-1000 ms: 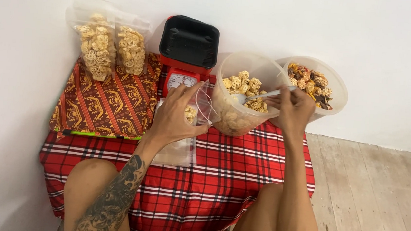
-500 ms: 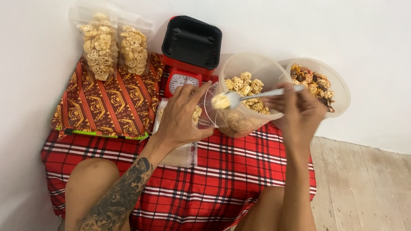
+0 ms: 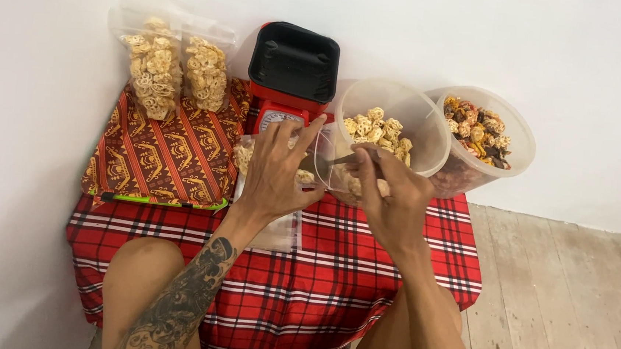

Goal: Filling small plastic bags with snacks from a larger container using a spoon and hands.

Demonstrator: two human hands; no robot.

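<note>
My left hand [image 3: 277, 172] grips the mouth of a clear plastic bag [image 3: 269, 227] that lies on the red plaid cloth and holds a few pale ring-shaped crackers. My right hand [image 3: 390, 195] holds a spoon [image 3: 330, 161] whose tip reaches into the bag's opening between the two hands. Just behind the hands stands a clear round tub [image 3: 391, 133] of the same pale crackers.
A second tub [image 3: 487, 137] with mixed dark and orange crackers stands at the right. A red kitchen scale with a black tray [image 3: 295, 62] sits at the back by the wall. Two filled cracker bags [image 3: 178, 72] rest on a patterned tray [image 3: 168, 159] at the left. My knees are under the low table [image 3: 391, 277].
My right hand has carried the spoon from the pale-cracker tub leftward and down to the bag's mouth. The left hand has stayed on the bag.
</note>
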